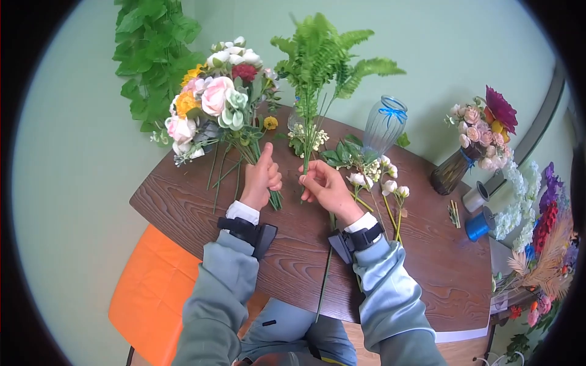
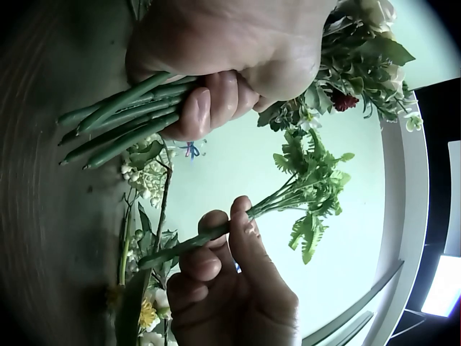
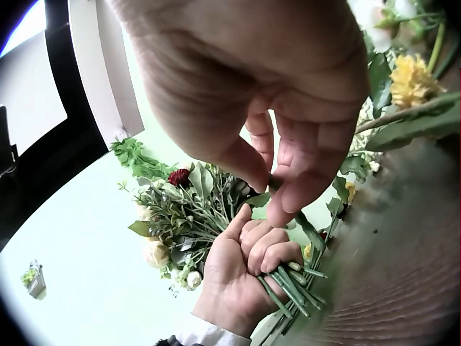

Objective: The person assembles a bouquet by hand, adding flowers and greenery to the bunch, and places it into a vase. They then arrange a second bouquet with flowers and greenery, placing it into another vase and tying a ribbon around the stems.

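My left hand (image 1: pixel 262 178) grips a bundle of green stems below a full bouquet (image 1: pixel 213 97) of pink, white, yellow and dark red flowers. The cut stem ends (image 2: pixel 119 119) stick out below the fist in the left wrist view. To its right, my right hand (image 1: pixel 326 188) pinches the stem of a green fern sprig (image 1: pixel 320 58) between thumb and fingers. The fern stands upright, its fronds spreading above the hand. In the right wrist view my right hand (image 3: pixel 288 108) hides most of the fern; the left fist (image 3: pixel 252 267) shows beyond it.
White flower stems (image 1: pixel 390 189) and leafy sprigs lie on the dark wooden table (image 1: pixel 293 268). A clear glass vase (image 1: pixel 384 125) with a blue ribbon stands behind them. On the right are a filled vase (image 1: pixel 452 171), a blue spool (image 1: pixel 479 224) and a grey spool (image 1: pixel 475 196). An orange chair (image 1: pixel 152 287) stands at left.
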The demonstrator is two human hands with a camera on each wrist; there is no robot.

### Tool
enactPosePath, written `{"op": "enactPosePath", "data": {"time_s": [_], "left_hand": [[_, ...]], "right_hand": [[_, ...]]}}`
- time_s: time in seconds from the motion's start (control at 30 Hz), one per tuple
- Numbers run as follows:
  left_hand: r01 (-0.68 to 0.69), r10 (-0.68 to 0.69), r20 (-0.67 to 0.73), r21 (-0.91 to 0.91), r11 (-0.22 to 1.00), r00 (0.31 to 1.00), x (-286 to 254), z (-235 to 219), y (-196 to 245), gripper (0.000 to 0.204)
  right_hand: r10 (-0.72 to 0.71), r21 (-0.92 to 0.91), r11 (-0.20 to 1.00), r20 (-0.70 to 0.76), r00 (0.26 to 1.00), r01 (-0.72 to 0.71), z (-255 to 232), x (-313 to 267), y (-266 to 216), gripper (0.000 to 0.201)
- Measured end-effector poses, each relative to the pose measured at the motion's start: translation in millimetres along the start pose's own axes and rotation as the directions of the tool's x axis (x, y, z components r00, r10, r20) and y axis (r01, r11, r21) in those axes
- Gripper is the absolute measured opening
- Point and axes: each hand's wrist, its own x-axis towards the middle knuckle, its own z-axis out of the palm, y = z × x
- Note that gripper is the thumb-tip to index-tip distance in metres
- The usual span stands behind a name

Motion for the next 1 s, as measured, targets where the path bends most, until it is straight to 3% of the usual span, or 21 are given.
{"op": "enactPosePath", "data": {"time_s": [0.3, 0.5, 0.6, 0.67, 0.8, 0.87, 0.93, 1.0], "left_hand": [[-0.06, 0.061, -0.016, 0.094, 0.994, 0.998, -9, 15, -4, 0.048], [-0.146, 0.148, -0.043, 0.057, 0.988, 0.988, -10, 17, -11, 0.027], [-0.181, 0.179, 0.035, 0.043, 0.983, 0.983, -10, 18, -18, 0.019], [-0.196, 0.199, -0.016, 0.127, 0.972, 0.98, -16, 25, -19, 0.014], [-0.281, 0.28, 0.041, 0.259, 0.924, 0.959, -10, 21, -25, 0.016], [-0.267, 0.258, 0.071, 0.308, 0.913, 0.964, -1, 13, -33, 0.016], [-0.447, 0.448, 0.101, 0.412, 0.794, 0.888, 4, 12, -38, 0.011], [-0.436, 0.416, 0.156, 0.489, 0.755, 0.896, -4, 12, -36, 0.015]], "right_hand": [[-0.105, -0.006, 0.994, -0.106, 0.989, 0.105, 1, 1, -1, 0.017], [-0.08, -0.027, 0.997, -0.089, 0.993, 0.078, 5, 0, 2, 0.014], [-0.072, -0.041, 0.997, -0.063, 0.995, 0.069, 8, 1, 6, 0.013], [-0.091, -0.042, 0.995, -0.045, 0.995, 0.089, 10, 2, 10, 0.01], [-0.067, -0.059, 0.996, -0.038, 0.997, 0.064, 9, -2, 3, 0.012], [-0.054, -0.088, 0.995, -0.033, 0.998, 0.051, 7, 1, 8, 0.012], [-0.041, -0.116, 0.993, -0.03, 0.999, 0.037, 6, 1, 8, 0.012], [-0.065, -0.168, 0.984, -0.062, 0.996, 0.054, 7, -1, 6, 0.013]]}}
